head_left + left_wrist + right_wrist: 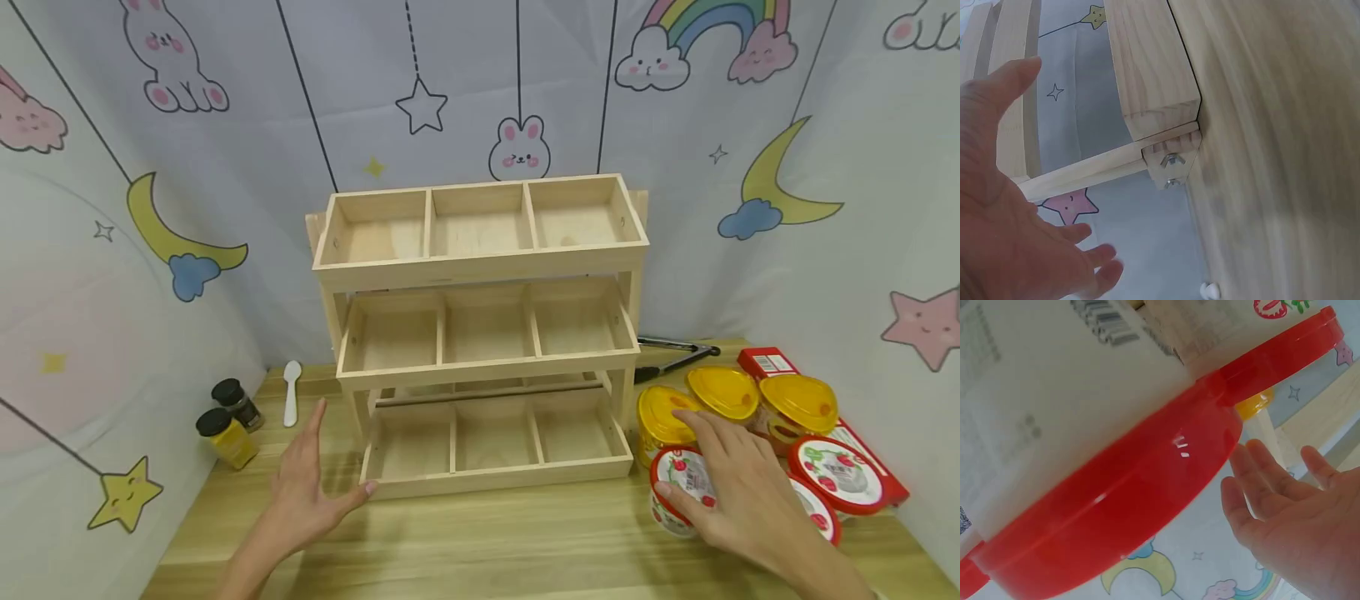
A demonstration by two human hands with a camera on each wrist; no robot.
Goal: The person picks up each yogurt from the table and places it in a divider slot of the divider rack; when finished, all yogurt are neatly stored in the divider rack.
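A three-tier wooden rack (487, 365) stands on the table, each tray divided into three bare compartments. My left hand (303, 492) hovers by its lower left corner, fingers extended and thumb spread toward the bottom tray (502, 479); nothing is in its grasp. In the left wrist view, a gap separates that hand (1016, 231) from the rack's wooden end (1160, 69). On the other side, my right hand (738, 492) is held over red-lidded tubs with loosely spread fingers. A large red lid (1147, 481) fills much of the right wrist view, beside the fingers; contact is unclear.
Yellow-lidded containers (723, 392) and a red box (768, 360) crowd the right side. Black-handled tongs (678, 362) lie behind them. At left are a white spoon (291, 392), a yellow jar (228, 442) and a dark jar (238, 407). Printed cloth encloses the table.
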